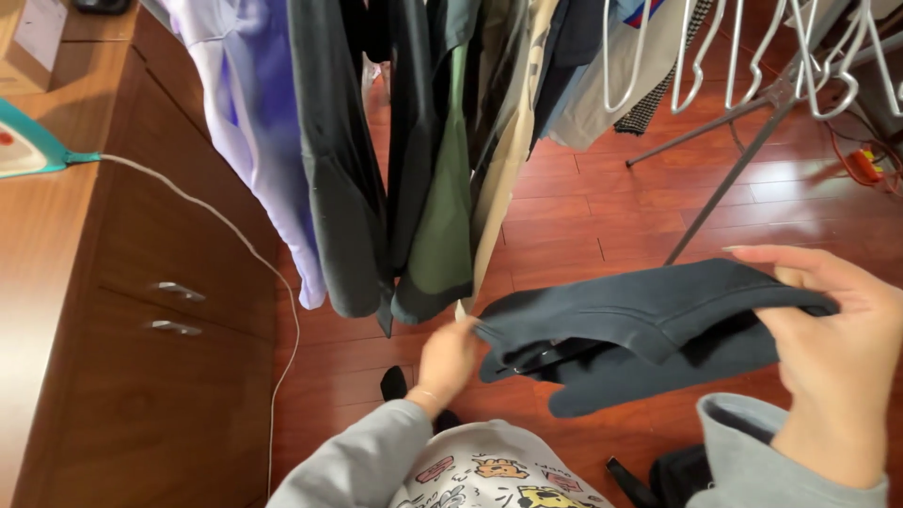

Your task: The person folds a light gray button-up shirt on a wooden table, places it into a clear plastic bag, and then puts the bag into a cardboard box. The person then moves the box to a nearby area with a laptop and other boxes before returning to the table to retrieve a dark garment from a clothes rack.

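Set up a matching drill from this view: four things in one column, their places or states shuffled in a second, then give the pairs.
Things:
1. dark folded garment
2. teal iron
3. white empty hangers
4. lavender garment

Places or states:
A. hooked on the metal rack at upper right
B. held between the left hand and right hand
C. resting on the wooden cabinet top at far left
D. hanging at the left end of the row of clothes

Pairs: 1-B, 2-C, 3-A, 4-D
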